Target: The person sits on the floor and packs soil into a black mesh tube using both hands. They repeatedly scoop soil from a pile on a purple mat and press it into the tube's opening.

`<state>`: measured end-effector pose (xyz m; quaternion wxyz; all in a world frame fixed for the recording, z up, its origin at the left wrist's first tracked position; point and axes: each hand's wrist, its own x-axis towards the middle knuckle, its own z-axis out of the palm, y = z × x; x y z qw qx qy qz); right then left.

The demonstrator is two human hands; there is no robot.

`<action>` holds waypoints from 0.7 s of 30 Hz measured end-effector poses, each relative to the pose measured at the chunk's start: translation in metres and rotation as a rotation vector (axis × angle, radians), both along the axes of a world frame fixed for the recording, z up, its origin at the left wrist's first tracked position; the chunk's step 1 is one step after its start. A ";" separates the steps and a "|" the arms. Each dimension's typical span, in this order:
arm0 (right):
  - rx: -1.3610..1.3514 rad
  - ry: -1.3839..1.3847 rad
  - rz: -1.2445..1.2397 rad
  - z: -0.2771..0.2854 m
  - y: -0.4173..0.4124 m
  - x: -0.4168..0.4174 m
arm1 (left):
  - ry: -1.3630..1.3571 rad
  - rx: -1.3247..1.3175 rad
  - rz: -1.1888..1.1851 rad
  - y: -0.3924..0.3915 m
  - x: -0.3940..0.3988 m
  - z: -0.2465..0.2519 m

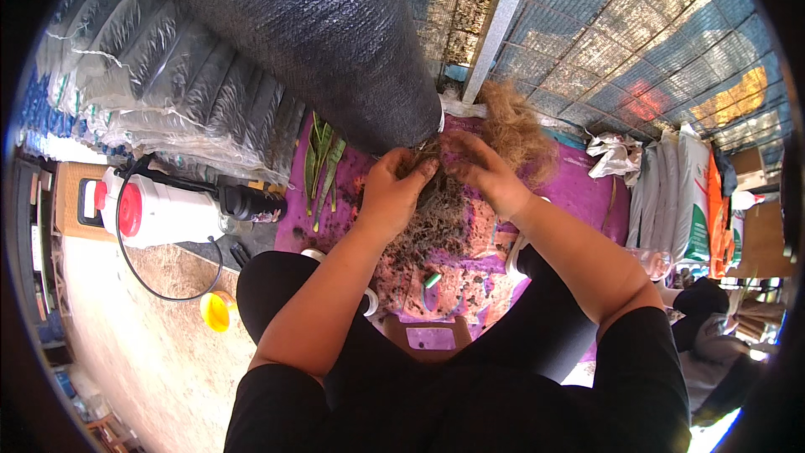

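My left hand [396, 185] pinches a clump of dark, soil-covered roots or fibre [443, 192] between thumb and fingers. Close beside it, my right hand [484, 173] has its fingers curled at the top of the same clump; whether it grips any strands I cannot tell. The clump hangs over a purple printed plastic sheet [569, 195] strewn with dark soil and loose fibre. To the left of my hands lie several long green leaves [324, 167]. A heap of brown coconut-like fibre [512, 129] sits beyond my right hand. Nearer my legs is a small green piece [432, 280].
A large roll of black netting [302, 38] slants down close above my hands. Stacked plastic-wrapped bundles [182, 88] and a white sprayer tank [170, 211] stand left. On the right are filled bags [673, 195] and another person [717, 340]. A mesh fence [604, 44] stands ahead.
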<state>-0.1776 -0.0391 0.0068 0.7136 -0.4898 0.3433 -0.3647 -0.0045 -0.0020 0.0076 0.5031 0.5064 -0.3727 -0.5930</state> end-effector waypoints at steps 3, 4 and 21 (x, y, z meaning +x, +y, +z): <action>-0.238 0.301 0.075 0.001 0.006 0.005 | 0.038 -0.007 0.009 -0.003 -0.006 -0.016; -0.318 0.312 0.082 -0.011 0.005 0.005 | 0.100 -0.009 0.013 -0.003 -0.009 -0.017; -0.099 0.095 0.137 0.005 -0.001 -0.008 | 0.171 0.100 -0.055 -0.007 -0.006 -0.008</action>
